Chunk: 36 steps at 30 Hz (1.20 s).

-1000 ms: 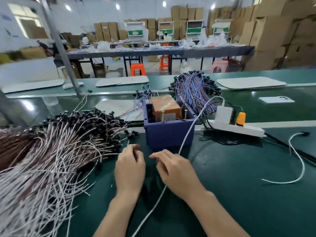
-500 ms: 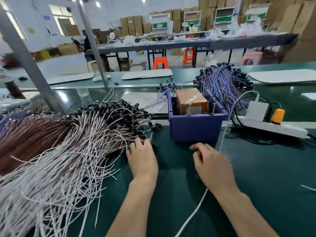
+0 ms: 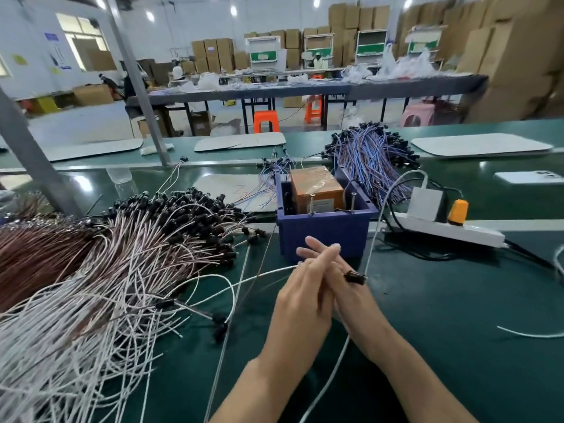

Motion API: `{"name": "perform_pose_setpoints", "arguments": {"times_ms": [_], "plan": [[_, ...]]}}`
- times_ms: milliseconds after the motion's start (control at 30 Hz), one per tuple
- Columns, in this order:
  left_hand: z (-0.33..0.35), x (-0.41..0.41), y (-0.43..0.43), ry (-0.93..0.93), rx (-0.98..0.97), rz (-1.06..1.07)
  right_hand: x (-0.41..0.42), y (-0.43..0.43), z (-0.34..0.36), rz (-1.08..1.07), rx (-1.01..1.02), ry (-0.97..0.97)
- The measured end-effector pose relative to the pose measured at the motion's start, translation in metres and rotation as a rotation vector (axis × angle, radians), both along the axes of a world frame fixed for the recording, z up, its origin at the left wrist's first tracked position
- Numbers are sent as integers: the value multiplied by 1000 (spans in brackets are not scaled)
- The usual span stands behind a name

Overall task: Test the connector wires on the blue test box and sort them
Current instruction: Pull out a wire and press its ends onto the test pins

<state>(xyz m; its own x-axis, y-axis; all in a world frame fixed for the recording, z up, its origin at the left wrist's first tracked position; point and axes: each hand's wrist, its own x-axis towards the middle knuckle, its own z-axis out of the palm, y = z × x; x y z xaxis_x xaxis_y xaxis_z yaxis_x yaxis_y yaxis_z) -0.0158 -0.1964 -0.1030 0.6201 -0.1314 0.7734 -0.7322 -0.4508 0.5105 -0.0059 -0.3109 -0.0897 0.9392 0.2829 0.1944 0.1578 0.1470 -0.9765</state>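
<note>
At six o'clock of the blue test box [image 3: 323,236], the right hand [image 3: 351,297] pinched a connector wire [image 3: 262,273] by its plug [image 3: 355,277], ready for testing; the left hand [image 3: 302,300] overlapped it, its grip hidden, so I couldn't tell.

The left hand [image 3: 302,300] covers the right hand [image 3: 351,290], hiding which fingers hold the wire [image 3: 259,274]. The wire pile [image 3: 91,285] runs off the left and bottom edges. The label [image 3: 323,205] in the blue box [image 3: 323,236] is too small to read.
</note>
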Motion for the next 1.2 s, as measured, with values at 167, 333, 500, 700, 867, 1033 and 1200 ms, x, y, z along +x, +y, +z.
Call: {"name": "perform_pose_setpoints", "arguments": {"times_ms": [167, 333, 500, 700, 867, 1033, 1200], "plan": [[3, -2, -3, 124, -44, -61, 2, -1, 2, -23, 258, 154], [5, 1, 2, 199, -22, 161, 11, -12, 10, -204, 568, 261], [1, 2, 5, 558, -29, 124, 16, -25, 12, -225, 724, 349], [21, 13, 12, 728, -902, 6, 19, -30, 11, -272, 816, 371], [27, 19, 29, 800, -1276, -10, 19, -40, 14, -301, 844, 390], [23, 19, 25, 773, -1110, 27, 19, -44, 14, -304, 883, 401], [23, 18, 27, 618, -870, 143, 20, -53, 13, -359, 950, 433]]}}
